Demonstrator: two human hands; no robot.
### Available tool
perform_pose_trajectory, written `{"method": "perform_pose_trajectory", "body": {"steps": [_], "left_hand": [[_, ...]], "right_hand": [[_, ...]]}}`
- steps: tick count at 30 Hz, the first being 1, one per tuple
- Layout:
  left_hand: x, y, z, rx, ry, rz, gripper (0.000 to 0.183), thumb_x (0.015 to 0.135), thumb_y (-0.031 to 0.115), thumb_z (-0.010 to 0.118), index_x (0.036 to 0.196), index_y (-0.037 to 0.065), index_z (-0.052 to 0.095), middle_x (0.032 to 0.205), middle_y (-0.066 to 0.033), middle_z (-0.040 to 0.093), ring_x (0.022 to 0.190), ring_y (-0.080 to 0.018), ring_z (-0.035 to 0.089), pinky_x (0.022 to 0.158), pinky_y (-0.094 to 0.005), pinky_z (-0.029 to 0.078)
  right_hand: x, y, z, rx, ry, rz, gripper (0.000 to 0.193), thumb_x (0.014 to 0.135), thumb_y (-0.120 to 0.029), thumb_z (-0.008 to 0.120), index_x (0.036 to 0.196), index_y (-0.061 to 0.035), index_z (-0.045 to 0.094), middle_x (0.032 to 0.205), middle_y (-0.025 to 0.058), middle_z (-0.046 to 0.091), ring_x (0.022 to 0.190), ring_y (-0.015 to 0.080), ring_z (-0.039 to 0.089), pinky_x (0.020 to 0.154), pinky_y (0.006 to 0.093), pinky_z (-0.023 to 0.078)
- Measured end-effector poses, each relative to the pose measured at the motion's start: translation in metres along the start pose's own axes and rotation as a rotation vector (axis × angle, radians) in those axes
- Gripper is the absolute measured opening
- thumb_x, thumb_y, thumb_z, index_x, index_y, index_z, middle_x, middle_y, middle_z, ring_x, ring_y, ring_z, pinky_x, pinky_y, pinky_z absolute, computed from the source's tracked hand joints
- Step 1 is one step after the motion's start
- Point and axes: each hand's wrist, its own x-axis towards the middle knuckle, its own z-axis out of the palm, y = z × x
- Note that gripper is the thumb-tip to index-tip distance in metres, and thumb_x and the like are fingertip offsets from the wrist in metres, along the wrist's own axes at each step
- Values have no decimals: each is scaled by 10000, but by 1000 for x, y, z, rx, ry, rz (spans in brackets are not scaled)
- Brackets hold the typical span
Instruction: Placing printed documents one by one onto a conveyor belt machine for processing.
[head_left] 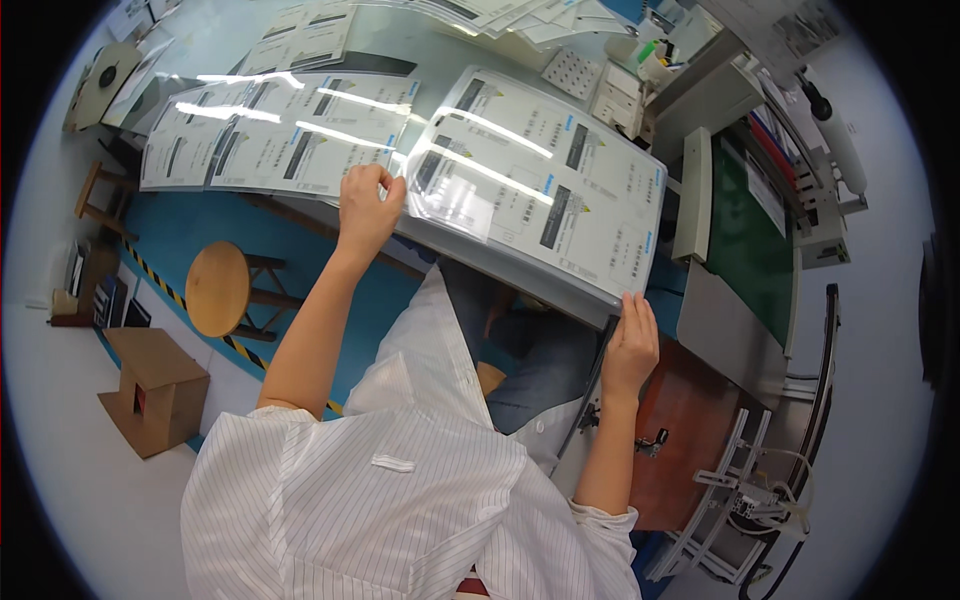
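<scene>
A stack of glossy printed sheets (pixel 600 225) with rounded corners lies along the near edge of the worktable in front of me. My left hand (pixel 370 208) is at the stack's left side, its thumb and index finger curled into a pinch. Whatever is between those fingertips is too small to make out. At the near right corner, my right hand (pixel 630 345) has its fingers pressed together on the sheet's edge. More printed sheets (pixel 270 150) lie flat to the left, close by my left hand, with light strips reflected across them.
Right of the table stands a machine with a green belt (pixel 750 245). A round wooden stool (pixel 218 288) and an open cardboard box (pixel 160 385) are on the left. Farther back are more sheets (pixel 300 35) and a white perforated block (pixel 572 74).
</scene>
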Motion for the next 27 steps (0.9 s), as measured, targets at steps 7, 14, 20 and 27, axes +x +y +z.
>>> {"method": "perform_pose_trajectory", "body": {"steps": [7,14,20,27], "left_hand": [[-10,-6,10,-52,29,-60,239,864,207,627,893,5,502,899,-152,499,841,-284,498,767,-383,422],[-8,3,22,-367,263,-164,227,982,200,460,1049,-3,535,1001,-135,522,936,-236,515,869,-334,418],[9,9,45,-433,406,-252,266,1005,214,408,1044,-3,557,1029,-123,528,971,-229,512,915,-313,391],[10,12,54,-418,392,-368,243,1004,192,418,1050,10,572,1018,-96,584,962,-189,537,892,-293,413]], "right_hand": [[-8,-5,6,42,4,16,250,921,-82,553,1132,23,635,1228,206,596,1163,356,549,983,408,431],[13,-1,4,296,14,222,244,955,-113,530,1126,40,615,1203,187,591,1090,309,577,932,366,445],[38,5,37,549,125,444,387,1015,-210,413,1316,28,463,1280,235,535,1135,323,552,958,365,426],[40,6,57,397,109,466,413,1019,-204,375,1353,33,430,1230,252,583,1107,347,586,929,374,443]]}}
